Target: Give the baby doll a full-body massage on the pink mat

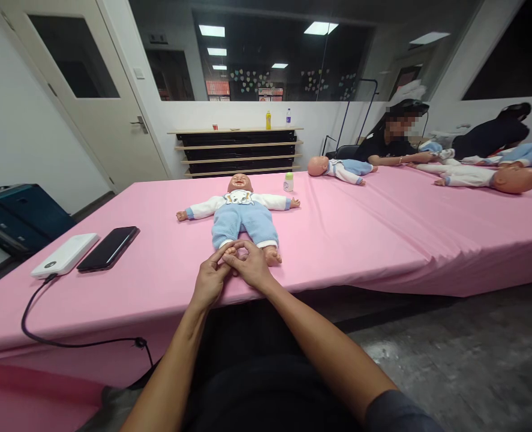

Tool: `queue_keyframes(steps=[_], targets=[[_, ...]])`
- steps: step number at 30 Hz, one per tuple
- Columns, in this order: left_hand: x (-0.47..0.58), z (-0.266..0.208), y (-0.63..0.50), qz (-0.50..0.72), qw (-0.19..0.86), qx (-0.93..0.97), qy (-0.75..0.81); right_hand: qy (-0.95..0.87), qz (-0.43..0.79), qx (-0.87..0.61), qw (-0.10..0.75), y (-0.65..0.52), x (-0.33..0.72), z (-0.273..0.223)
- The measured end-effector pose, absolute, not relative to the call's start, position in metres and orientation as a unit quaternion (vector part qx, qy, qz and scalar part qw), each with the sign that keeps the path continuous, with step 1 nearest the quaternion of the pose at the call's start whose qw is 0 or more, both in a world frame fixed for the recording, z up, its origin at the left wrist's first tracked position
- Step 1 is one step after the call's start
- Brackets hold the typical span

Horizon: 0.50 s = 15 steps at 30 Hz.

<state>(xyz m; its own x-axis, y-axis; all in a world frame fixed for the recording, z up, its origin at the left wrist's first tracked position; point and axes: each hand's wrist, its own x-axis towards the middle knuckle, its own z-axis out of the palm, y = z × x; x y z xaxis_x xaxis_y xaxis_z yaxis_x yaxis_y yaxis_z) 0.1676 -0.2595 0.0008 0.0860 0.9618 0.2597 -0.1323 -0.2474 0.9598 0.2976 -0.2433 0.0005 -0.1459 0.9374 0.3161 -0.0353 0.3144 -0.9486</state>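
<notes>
A baby doll (243,219) in a white top and light blue trousers lies on its back on the pink tablecloth (337,240), its feet towards me and its arms spread wide. My left hand (210,275) is closed around the doll's foot on the left side of the view. From the other side my right hand (251,265) grips the same foot, thumb and fingers pressed to it. Most of that foot is hidden between my hands. The doll's other foot (273,256) lies bare beside my right hand. A small bottle with a green cap (288,182) stands past the doll's outstretched arm.
On the left lie a white power bank (65,255) with a black cable (81,344) and a black phone (108,249). Other dolls (342,168) lie further right, where two people (387,141) are at the table. A low shelf (239,147) stands behind.
</notes>
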Motion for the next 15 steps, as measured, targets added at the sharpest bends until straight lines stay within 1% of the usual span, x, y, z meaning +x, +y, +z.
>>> queue_keyframes(steps=[4,8,12,15], targets=[[0.1685,-0.0022,-0.2578,0.577,0.540,0.505,0.347,-0.597,0.483,-0.342,0.541,-0.2459,0.2969,0.0036],[0.1685,-0.0001,-0.2588,0.580,0.580,0.480,0.311,-0.598,0.480,-0.334,0.548,-0.2471,0.2980,0.0070],[0.1684,0.0019,-0.2598,0.587,0.595,0.468,0.286,-0.604,0.462,-0.353,0.544,-0.2477,0.2995,0.0104],[0.1689,0.0014,-0.2597,0.587,0.588,0.475,0.290,-0.611,0.433,-0.382,0.541,-0.2474,0.3007,0.0113]])
